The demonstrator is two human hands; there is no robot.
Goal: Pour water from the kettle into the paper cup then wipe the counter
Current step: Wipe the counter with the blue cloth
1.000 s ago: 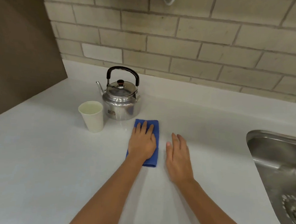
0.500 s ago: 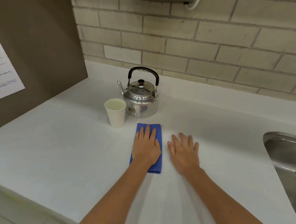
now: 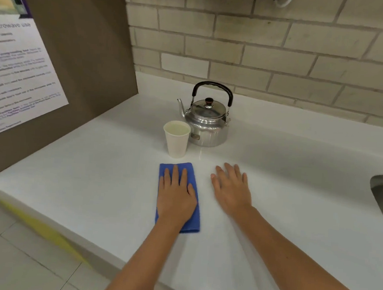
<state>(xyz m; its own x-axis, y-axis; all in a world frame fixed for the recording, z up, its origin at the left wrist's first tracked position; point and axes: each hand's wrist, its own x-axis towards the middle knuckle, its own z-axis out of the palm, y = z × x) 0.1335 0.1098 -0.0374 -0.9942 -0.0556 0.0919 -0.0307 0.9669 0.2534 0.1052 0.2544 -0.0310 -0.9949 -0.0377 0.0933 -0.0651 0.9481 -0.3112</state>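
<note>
From the head camera, the metal kettle (image 3: 207, 121) stands upright on the white counter (image 3: 92, 183) near the tiled wall. The paper cup (image 3: 177, 139), with water inside, stands just in front-left of the kettle. In front of the cup lies a blue cloth (image 3: 193, 181); the left hand (image 3: 175, 198) lies flat on it, fingers stretched, grasping nothing. To the right of the cloth, the right hand (image 3: 231, 190) rests flat and released on the counter.
</note>
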